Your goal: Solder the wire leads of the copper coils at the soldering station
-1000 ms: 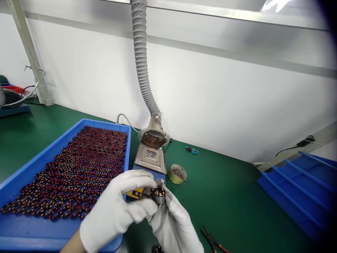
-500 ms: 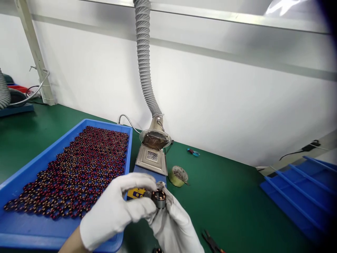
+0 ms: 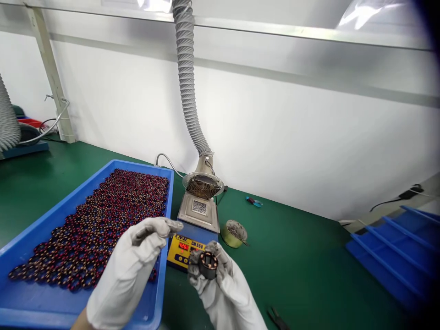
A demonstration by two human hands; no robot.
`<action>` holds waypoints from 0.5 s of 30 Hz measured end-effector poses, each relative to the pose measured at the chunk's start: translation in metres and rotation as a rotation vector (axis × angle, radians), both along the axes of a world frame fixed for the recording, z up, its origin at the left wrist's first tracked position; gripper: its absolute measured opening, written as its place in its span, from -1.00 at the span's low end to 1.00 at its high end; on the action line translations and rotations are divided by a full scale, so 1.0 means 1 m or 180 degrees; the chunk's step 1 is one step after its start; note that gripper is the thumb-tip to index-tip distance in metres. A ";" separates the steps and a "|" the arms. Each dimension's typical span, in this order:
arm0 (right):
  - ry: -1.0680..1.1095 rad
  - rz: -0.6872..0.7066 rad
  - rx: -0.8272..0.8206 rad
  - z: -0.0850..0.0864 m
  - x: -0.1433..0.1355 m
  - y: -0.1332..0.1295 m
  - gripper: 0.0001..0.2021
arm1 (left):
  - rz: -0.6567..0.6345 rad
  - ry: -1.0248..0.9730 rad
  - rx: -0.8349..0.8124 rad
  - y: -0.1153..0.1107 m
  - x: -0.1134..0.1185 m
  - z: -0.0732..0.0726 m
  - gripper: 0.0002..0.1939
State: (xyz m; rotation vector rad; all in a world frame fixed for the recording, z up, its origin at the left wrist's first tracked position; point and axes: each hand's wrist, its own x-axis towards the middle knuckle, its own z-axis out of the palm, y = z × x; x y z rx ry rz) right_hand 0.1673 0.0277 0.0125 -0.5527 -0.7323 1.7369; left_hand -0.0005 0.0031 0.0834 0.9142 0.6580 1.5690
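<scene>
Right hand [image 3: 227, 285] grips ring [image 3: 208, 272] by outer wall, above tabletop [image 3: 302, 261], off tray's [image 3: 51, 305] right edge. Left hand [image 3: 129, 261] half-curled; can't tell if empty. Advisable: steady hold, fingertips clear of ring's top.

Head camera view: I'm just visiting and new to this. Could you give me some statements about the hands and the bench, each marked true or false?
1. The gloved right hand holds a ring-shaped part. True.
2. The left hand is touching that part too. False: the left hand is apart from it.
3. The large tray is red. False: the tray is blue.
4. The yellow panel shows lit red digits. True.
5. In this view, the round tin stands left of the yellow panel. False: the round tin is to its right.
</scene>
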 end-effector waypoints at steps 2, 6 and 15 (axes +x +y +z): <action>-0.0033 -0.0113 0.0044 0.006 0.002 -0.005 -0.60 | -0.0228 0.0629 -0.0161 0.000 0.004 0.003 -0.87; -0.0221 -0.0313 0.0155 0.018 0.000 -0.007 -0.67 | -0.0476 0.1601 0.0001 -0.002 0.017 0.005 -0.81; -0.0584 -0.1557 0.0478 0.016 -0.014 -0.007 -0.72 | 0.0344 0.1198 0.0546 -0.007 0.003 -0.006 -0.87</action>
